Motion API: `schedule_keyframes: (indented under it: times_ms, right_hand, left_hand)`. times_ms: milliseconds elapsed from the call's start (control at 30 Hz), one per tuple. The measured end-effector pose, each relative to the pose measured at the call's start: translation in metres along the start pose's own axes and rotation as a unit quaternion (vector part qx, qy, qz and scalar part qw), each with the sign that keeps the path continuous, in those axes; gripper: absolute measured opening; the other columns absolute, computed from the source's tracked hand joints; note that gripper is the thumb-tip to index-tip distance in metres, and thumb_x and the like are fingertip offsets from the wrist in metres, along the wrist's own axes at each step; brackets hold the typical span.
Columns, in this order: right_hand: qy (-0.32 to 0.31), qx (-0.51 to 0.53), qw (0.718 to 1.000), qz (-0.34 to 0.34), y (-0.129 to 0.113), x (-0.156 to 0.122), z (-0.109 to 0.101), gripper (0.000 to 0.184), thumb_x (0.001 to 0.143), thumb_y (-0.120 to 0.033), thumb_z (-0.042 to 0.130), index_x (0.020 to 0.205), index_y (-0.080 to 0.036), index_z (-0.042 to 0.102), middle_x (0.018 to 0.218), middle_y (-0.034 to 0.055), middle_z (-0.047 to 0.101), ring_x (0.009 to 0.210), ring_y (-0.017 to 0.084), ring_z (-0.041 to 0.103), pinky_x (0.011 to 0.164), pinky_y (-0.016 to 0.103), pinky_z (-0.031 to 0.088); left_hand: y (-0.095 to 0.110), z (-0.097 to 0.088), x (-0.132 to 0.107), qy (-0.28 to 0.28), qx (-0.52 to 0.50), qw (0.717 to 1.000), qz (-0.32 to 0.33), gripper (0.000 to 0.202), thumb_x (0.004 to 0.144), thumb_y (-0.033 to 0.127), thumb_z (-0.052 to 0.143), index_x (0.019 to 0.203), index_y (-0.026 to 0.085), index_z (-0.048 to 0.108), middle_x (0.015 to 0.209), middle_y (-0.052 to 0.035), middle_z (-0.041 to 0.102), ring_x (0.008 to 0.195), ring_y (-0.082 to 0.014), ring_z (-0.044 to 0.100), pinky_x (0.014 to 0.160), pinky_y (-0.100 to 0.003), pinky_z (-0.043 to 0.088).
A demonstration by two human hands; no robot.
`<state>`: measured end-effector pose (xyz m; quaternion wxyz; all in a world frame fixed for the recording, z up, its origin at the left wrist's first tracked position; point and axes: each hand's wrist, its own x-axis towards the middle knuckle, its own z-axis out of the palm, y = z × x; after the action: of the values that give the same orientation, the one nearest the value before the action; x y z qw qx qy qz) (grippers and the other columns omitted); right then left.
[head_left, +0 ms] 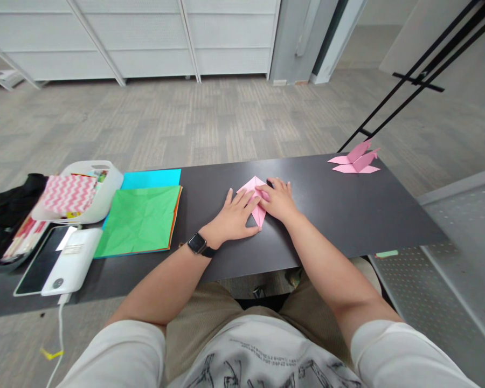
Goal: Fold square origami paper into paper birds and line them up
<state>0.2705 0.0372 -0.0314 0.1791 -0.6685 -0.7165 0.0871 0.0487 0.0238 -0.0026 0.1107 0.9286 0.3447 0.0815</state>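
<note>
Resting left hand [237, 214], fingers spread, and right hand [281, 200] on folded pink origami paper [259, 217], laid flat on a dark grey tabletop [319, 215]. Wearing a black smartwatch [197, 243] on the left wrist. Seated with winged pink origami [359, 159] near the far right corner, green paper [139, 218] and a white plastic basket [112, 186] leftward.

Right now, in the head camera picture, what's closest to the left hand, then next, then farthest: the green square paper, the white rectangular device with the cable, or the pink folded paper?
From the left hand:
1. Pink folded paper: touching the hand.
2. Green square paper: off to the left.
3. White rectangular device with the cable: farther left, past the green paper.
</note>
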Motion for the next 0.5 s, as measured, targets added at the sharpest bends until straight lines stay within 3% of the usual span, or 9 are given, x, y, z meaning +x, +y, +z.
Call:
schedule_keyframes:
  times_ms: [267, 367, 500]
  right_hand:
    - [-0.001, 0.004, 1.0, 0.001, -0.001, -0.001, -0.003, 0.044, 0.101, -0.051, 0.063, 0.14, -0.035, 0.075, 0.164, 0.0122, 0.05, 0.157, 0.044, 0.036, 0.128, 0.077, 0.019]
    - [0.001, 0.007, 1.0, 0.001, -0.002, -0.001, -0.004, 0.044, 0.1, -0.051, 0.066, 0.139, -0.035, 0.076, 0.167, 0.0116, 0.046, 0.16, 0.046, 0.031, 0.128, 0.078, 0.019]
    - [-0.006, 0.008, 1.0, 0.0, -0.001, -0.001, -0.004, 0.046, 0.098, -0.05, 0.069, 0.141, -0.037, 0.075, 0.169, 0.0103, 0.044, 0.161, 0.047, 0.027, 0.129, 0.076, 0.017]
  left_hand:
    - [-0.008, -0.001, 0.002, 0.0, -0.041, 0.999, 0.004, 0.106, 0.088, 0.07, 0.076, 0.171, 0.021, 0.032, 0.177, -0.0177, 0.034, 0.168, -0.0371, 0.025, 0.138, -0.063, 0.006]
    - [-0.014, -0.002, 0.005, 0.026, -0.06, 0.998, -0.008, 0.096, 0.086, 0.067, 0.081, 0.161, 0.021, 0.044, 0.169, -0.0178, 0.047, 0.162, -0.0343, 0.038, 0.139, -0.059, 0.01]
    - [-0.02, -0.002, 0.007, 0.045, -0.086, 0.995, -0.026, 0.065, 0.09, 0.059, 0.081, 0.14, 0.022, 0.059, 0.146, -0.0125, 0.067, 0.142, -0.03, 0.059, 0.138, -0.057, 0.019]
